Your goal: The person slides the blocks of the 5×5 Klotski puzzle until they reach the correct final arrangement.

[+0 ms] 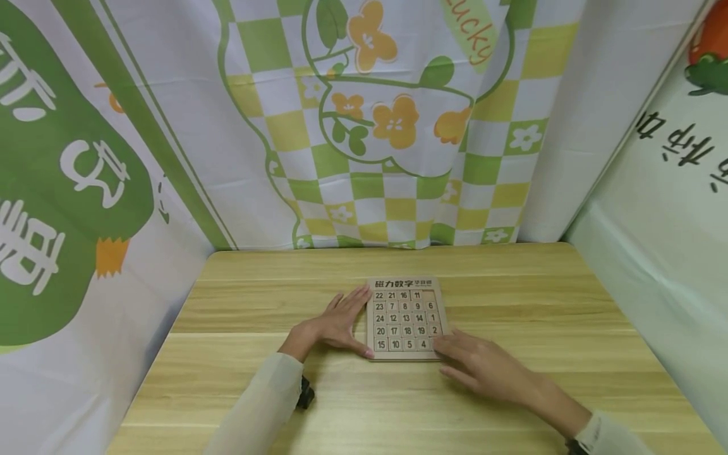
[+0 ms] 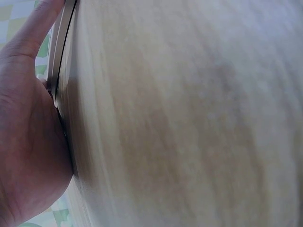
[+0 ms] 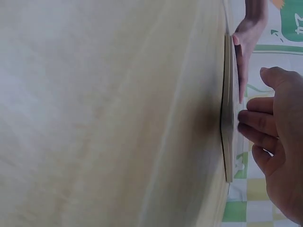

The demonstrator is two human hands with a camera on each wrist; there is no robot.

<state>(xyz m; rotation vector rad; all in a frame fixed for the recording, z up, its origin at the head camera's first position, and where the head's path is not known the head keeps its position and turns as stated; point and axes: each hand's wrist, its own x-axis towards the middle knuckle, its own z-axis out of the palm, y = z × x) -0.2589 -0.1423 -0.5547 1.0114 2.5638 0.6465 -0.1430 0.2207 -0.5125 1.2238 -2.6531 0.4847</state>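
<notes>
A wooden sliding number puzzle (image 1: pixel 404 356) lies flat on the table, with Chinese lettering along its top edge. Numbered tiles fill its grid apart from one gap (image 1: pixel 428 295) in the top right corner. My left hand (image 1: pixel 337 325) spreads along the puzzle's left side, fingertips at the upper part and thumb at the lower corner. Extended fingers of my right hand (image 1: pixel 480 366) touch the bottom right tile and cover it. In the right wrist view, the right fingertips sit right over the puzzle's face, the puzzle showing edge-on.
The light wooden table (image 1: pixel 256 278) has bare surface around the puzzle. Behind it hangs a green and yellow checked curtain (image 1: pixel 364 189). Printed cloth panels (image 1: pixel 188 139) enclose the left and right sides.
</notes>
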